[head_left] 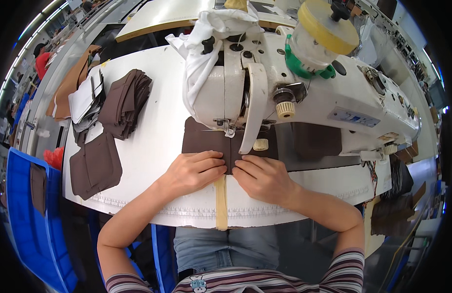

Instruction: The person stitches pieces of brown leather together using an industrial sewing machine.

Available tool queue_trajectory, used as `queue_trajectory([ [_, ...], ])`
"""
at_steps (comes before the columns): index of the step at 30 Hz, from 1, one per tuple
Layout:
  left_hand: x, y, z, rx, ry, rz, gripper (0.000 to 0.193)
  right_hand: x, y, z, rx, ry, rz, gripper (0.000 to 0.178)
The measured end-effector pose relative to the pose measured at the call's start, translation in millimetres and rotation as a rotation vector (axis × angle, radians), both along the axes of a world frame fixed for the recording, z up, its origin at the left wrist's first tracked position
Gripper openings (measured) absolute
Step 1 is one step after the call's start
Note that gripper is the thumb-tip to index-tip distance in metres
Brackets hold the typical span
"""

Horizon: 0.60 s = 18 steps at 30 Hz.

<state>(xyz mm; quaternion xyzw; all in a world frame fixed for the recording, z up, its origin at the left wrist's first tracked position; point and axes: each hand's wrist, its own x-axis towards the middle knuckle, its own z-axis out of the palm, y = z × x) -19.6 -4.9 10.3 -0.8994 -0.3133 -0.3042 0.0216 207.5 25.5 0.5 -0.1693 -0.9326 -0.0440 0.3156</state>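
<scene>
A dark brown flat panel (pixel 199 138) lies under the head of a white sewing machine (pixel 304 93), with a lengthwise line down its middle. My left hand (pixel 196 171) rests on its near left part, fingers bent and pressed together at the edge. On the other side of the line, my right hand (pixel 265 178) holds the near right part, its fingertips close to the machine's pale lever (pixel 254 107). Both hands grip the panel by its near edge, and their thumbs are mostly hidden. The needle point cannot be made out behind the machine head.
Left of the machine stand a stack of brown pieces (pixel 126 102), a pile of grey-white pieces (pixel 86 100) and loose brown pieces (pixel 96 166). A yellow tape strip (pixel 221 205) crosses the ruler-marked front edge. A blue bin (pixel 35 219) sits at the left.
</scene>
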Motion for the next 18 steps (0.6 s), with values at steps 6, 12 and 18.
queue_trajectory([
  [6, 0.4, -0.6, -1.1, 0.044, -0.007, -0.019, 0.019, -1.5, 0.8, 1.5, 0.003, 0.011, 0.043, 0.016],
  [12, 2.3, -2.7, -1.5, 0.061, -0.003, -0.026, 0.018, -2.6, -0.4, 1.8, 0.002, 0.019, 0.057, 0.016],
  [18, 4.8, -3.3, -3.2, 0.076, 0.005, -0.026, 0.018, -1.8, -0.6, 1.2, 0.002, 0.028, 0.059, 0.015],
])
